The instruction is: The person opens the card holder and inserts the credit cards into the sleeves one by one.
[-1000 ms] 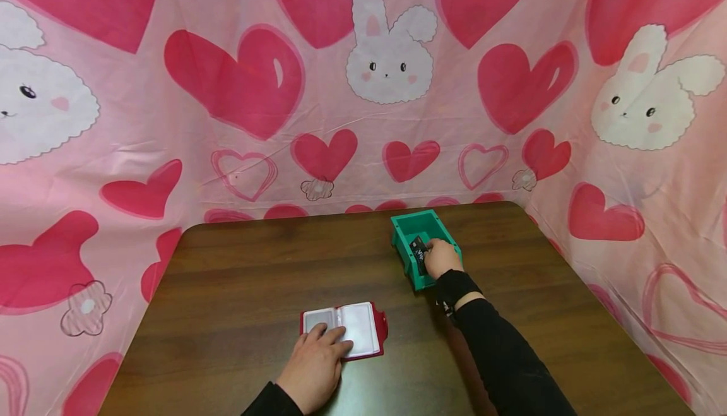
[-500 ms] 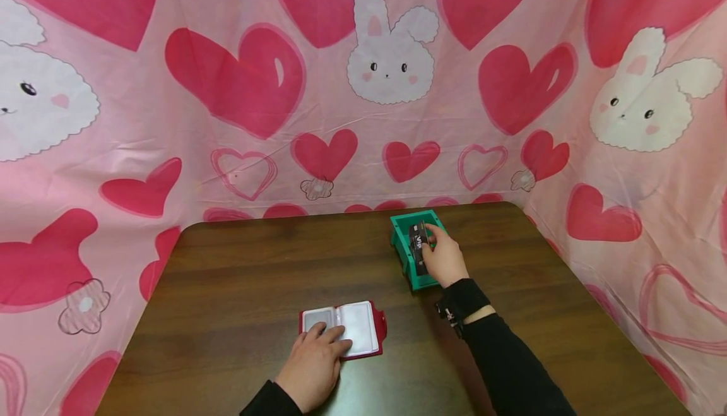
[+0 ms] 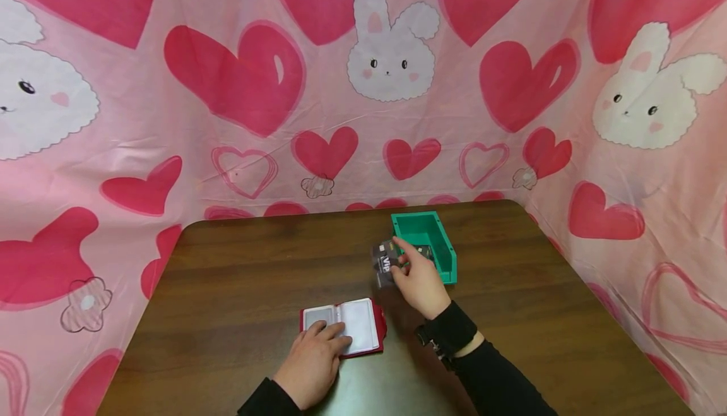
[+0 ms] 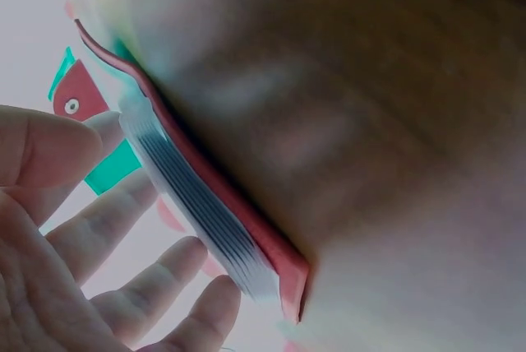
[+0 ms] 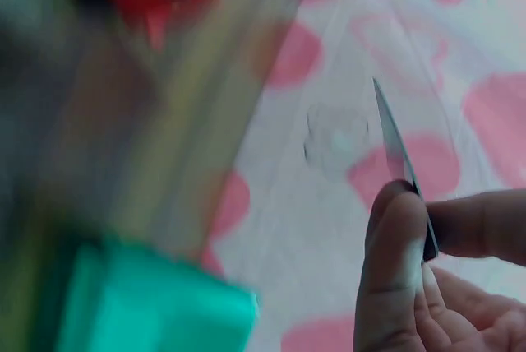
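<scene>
VIP card (image 3: 385, 263) | pinched in right hand (image 3: 421, 282) | near green bin (image 3: 447, 258)

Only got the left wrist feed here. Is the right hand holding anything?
Observer: Yes. The right hand pinches a dark card, blurred in the head view, with "VIP" legible on it.
Operator: And the green thing behind my holder, anything in it?
Observer: It's an open bin. Something dark lies inside, partly behind the right hand; can't tell how many pieces.
Operator: Where's the left hand on the holder, seen from above?
Observer: Over the fold, fingers reaching onto the right-hand page in the head view.
</scene>
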{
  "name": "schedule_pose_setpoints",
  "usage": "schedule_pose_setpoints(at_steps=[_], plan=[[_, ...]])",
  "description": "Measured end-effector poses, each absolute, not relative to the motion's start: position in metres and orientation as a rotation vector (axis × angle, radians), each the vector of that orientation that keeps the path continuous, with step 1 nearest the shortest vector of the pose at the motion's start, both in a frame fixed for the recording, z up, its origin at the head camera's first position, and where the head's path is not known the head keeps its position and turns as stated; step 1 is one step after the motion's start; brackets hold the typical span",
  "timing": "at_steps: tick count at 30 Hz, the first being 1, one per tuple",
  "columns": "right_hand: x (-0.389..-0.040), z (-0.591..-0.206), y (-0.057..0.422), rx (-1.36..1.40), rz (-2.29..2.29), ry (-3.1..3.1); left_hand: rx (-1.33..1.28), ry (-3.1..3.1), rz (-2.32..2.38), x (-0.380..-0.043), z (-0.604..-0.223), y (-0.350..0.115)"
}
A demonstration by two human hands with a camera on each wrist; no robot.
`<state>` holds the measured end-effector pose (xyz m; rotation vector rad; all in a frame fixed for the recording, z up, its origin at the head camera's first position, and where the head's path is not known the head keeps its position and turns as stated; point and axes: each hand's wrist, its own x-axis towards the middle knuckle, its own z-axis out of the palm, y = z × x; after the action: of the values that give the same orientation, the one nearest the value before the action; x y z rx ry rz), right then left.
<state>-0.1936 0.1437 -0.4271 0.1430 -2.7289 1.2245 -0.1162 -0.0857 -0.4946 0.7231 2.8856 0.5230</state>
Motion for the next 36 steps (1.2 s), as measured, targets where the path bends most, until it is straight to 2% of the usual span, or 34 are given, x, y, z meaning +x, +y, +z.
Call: schedule_pose_setpoints(at_steps=[6, 14, 36], plan=[[-0.178, -0.452, 0.115, 0.284, 1.301, -2.944, 0.769, 3.023, 0.531, -0.118, -0.496, -0.092], [-0.168, -0.478, 0.094, 0.383, 1.205, -3.080, 0.558, 3.096, 0.607, -0.116, -0.496, -0.100], [-0.164, -0.487, 0.085, 0.350, 1.252, -3.118, 0.467, 3.043, 0.584, -0.117, -0.493, -0.101]])
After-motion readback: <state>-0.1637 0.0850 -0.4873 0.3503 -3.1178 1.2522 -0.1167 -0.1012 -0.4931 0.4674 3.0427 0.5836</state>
